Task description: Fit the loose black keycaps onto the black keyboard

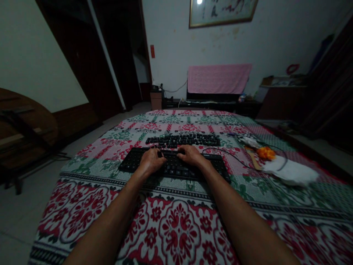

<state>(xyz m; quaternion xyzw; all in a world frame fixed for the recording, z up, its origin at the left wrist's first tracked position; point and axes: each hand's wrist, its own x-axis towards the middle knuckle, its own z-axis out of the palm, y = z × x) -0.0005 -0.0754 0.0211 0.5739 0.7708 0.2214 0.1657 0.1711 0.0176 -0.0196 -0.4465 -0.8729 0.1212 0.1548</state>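
A black keyboard [176, 172] lies across the patterned tablecloth, with both hands over its upper middle. My left hand [151, 160] rests on it, fingers curled and thumb pointing right; a small dark patch shows between thumb and forefinger, too dim to identify. Just right of it, my right hand [189, 154] bends its fingers down onto the keys, and its fingertips are close together. Whether a small piece is pinched there is hidden. Behind the keyboard, many loose black keycaps [183, 140] lie spread in uneven rows.
A black cable [239, 162] curves from the keyboard to the right. Over there lie a white plastic bag [292, 171] and an orange item [266, 153]. The tablecloth [179, 228] covers the table. A pink cloth [219, 79] drapes something by the far wall.
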